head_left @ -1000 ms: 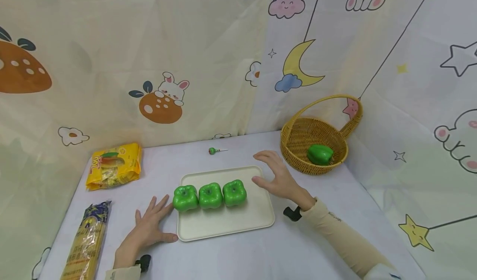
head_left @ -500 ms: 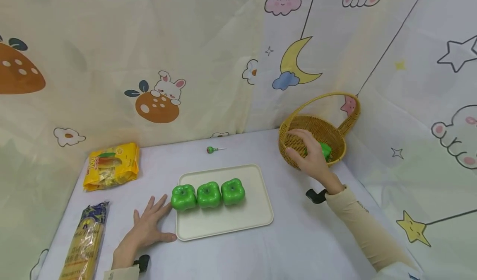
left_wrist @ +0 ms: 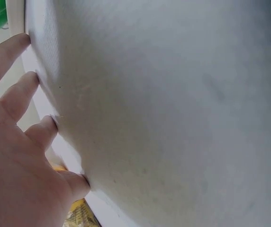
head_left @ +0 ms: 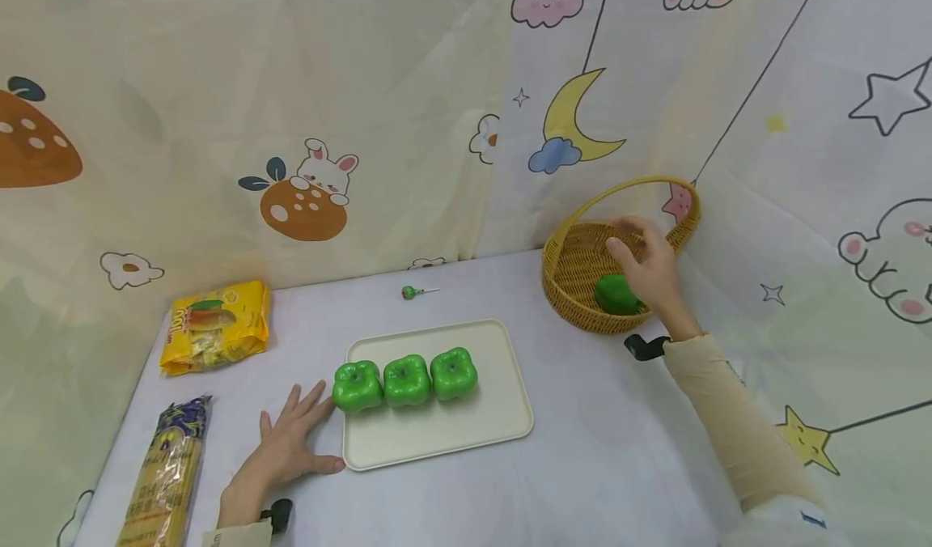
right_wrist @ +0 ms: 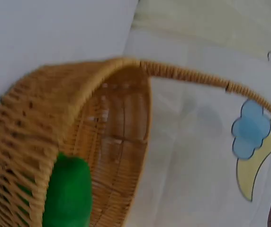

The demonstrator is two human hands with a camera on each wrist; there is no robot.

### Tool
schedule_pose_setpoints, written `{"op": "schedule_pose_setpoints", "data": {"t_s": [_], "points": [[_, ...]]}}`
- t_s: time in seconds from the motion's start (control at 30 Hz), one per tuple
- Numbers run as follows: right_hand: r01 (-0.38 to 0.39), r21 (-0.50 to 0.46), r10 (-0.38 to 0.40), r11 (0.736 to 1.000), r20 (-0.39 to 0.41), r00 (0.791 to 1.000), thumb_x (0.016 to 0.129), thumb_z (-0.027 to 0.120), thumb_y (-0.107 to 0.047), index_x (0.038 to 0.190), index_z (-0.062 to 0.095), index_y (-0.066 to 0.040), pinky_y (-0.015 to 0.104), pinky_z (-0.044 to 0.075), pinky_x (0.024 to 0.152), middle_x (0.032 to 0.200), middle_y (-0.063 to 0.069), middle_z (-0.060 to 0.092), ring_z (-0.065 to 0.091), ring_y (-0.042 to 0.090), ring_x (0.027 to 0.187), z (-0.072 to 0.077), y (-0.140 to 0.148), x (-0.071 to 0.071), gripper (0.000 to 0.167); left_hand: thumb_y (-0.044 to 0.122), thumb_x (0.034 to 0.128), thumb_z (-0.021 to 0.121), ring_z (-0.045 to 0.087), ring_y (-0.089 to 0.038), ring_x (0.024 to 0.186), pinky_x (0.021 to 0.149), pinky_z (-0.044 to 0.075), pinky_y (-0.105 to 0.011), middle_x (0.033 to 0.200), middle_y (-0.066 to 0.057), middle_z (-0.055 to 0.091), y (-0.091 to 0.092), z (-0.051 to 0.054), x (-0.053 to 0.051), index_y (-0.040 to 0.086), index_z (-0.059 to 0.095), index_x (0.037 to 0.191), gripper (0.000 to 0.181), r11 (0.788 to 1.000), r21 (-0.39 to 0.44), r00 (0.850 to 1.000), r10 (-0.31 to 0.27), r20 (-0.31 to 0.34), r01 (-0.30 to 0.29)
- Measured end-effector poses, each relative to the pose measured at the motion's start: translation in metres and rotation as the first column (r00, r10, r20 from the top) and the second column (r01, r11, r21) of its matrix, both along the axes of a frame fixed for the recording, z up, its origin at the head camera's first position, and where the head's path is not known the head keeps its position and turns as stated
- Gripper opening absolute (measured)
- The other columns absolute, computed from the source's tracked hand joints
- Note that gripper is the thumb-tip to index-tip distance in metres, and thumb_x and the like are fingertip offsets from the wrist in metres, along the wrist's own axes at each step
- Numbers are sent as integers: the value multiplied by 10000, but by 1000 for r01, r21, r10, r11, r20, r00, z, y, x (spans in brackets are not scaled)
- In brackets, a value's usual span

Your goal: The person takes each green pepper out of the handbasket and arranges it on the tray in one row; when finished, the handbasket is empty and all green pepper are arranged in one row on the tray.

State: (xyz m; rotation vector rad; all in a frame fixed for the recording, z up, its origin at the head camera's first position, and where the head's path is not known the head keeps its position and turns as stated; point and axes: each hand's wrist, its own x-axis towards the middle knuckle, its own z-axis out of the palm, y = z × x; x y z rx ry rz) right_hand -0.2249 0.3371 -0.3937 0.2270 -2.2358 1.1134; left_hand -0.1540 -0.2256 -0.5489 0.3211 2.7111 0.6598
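Three green bell peppers (head_left: pixel 407 380) stand in a row on the left half of a cream tray (head_left: pixel 473 434). My left hand (head_left: pixel 285 440) rests on the table with fingers spread, its fingertips and thumb at the tray's left edge. Over the right side of a wicker basket (head_left: pixel 575 304) is my right hand (head_left: pixel 654 276), fingers loosely bent and nothing between them. Inside the basket lies another green bell pepper (head_left: pixel 615 294), partly covered by the right hand. In the right wrist view that pepper (right_wrist: pixel 69 191) shows beyond the basket's rim, with only fingertips visible at the right edge.
At the table's left lie a yellow candy bag (head_left: pixel 216 327) and a pack of spaghetti (head_left: pixel 166 474). A green lollipop (head_left: pixel 410 292) lies behind the tray. The basket's arched handle (head_left: pixel 619 193) rises over it, near the printed cloth wall (head_left: pixel 408 126).
My right hand has moved right, from beside the tray's upper right corner to over the basket. The left hand stays at the tray, and the view has shifted slightly.
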Motion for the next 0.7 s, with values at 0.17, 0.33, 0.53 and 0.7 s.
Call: {"op": "schedule_pose_setpoints", "data": {"t_s": [0.17,0.33,0.53,0.7], "points": [[100,-1,-99,995,111,989,1010,588,-278,1349,555,-34,102,405,852,1335,185,612,533,58,1191,-5,30,-22,419,643,504,881,30,-516,1540,1064,-141,-863,1683,-156,206,1,0,0,145,456,1508,1199,1000,1,1000,6,7,-6],[171,-16,-162,985,252,954,1006,537,-473,1402,509,-83,215,430,928,1399,146,574,527,261,1291,-4,44,-34,557,641,504,882,28,-518,1539,1059,-138,-866,1682,-161,207,1,1,0,144,457,1507,1197,1000,-3,1000,8,9,-8],[177,-10,-160,984,385,909,972,507,-609,1462,438,-83,521,414,1115,1476,157,504,461,337,1392,-4,53,-45,723,639,497,884,33,-522,1537,1061,-137,-866,1680,-164,209,0,0,0,140,463,1503,1199,1000,-9,1000,12,1,-12],[191,-19,-159,981,473,867,950,478,-674,1511,370,-91,609,370,1175,1534,170,404,405,365,1430,-9,57,-53,816,645,501,881,33,-523,1536,1057,-136,-867,1681,-164,205,1,1,-1,147,457,1508,1201,1000,-10,1000,7,11,-7]]}}
